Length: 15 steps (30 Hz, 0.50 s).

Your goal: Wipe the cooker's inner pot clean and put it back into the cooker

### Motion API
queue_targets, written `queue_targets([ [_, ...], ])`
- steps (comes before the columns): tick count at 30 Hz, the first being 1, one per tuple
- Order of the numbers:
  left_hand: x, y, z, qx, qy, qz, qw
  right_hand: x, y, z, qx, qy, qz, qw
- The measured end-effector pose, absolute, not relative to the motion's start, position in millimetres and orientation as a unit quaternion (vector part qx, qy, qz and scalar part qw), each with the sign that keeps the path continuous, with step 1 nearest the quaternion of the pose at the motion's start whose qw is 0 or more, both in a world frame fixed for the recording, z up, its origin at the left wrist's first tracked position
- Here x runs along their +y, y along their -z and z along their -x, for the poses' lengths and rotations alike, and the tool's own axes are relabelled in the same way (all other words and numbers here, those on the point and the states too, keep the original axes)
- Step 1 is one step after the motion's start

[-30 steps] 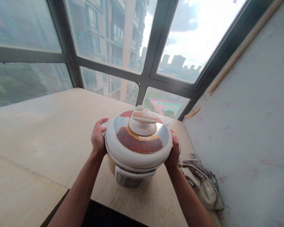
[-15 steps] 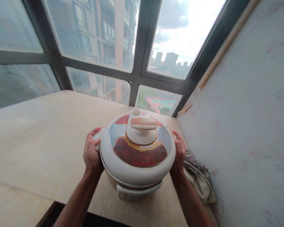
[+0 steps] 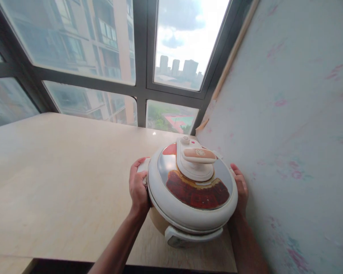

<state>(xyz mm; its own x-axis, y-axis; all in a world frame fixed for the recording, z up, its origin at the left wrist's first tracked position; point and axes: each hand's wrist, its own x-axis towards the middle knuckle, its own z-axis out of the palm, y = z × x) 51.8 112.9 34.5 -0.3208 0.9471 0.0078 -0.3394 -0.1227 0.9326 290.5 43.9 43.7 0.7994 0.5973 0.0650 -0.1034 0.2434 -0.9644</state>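
A white electric pressure cooker (image 3: 193, 219) with a closed lid stands between my hands, near the right end of the pale counter. Its lid has a peach-topped handle (image 3: 200, 156) and a worn dark-red and silver panel. My left hand (image 3: 139, 186) is closed around the side handle on the left. On the far side, my right hand (image 3: 240, 188) grips the cooker's right side; its palm and some fingers are hidden behind the rim. Whether the base rests fully on the counter I cannot tell.
The pale counter (image 3: 74, 182) stretches off to the left, with a dark gap along its front edge. Behind it rise grey-framed windows (image 3: 141, 68). A flower-papered wall (image 3: 297, 133) stands close by my right hand, and its wooden trim is peeling.
In the view, the cooker and both hands have shifted right, closer to the wall. The view itself has also turned. The cloth bundle by the wall no longer shows.
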Motion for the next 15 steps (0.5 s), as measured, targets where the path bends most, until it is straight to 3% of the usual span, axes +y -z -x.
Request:
queue_targets([
  [15, 127, -33, -84, 0.426, -0.672, -0.363, 0.486, 27, -37, -320, -0.195, -0.194, 0.611, 0.742],
])
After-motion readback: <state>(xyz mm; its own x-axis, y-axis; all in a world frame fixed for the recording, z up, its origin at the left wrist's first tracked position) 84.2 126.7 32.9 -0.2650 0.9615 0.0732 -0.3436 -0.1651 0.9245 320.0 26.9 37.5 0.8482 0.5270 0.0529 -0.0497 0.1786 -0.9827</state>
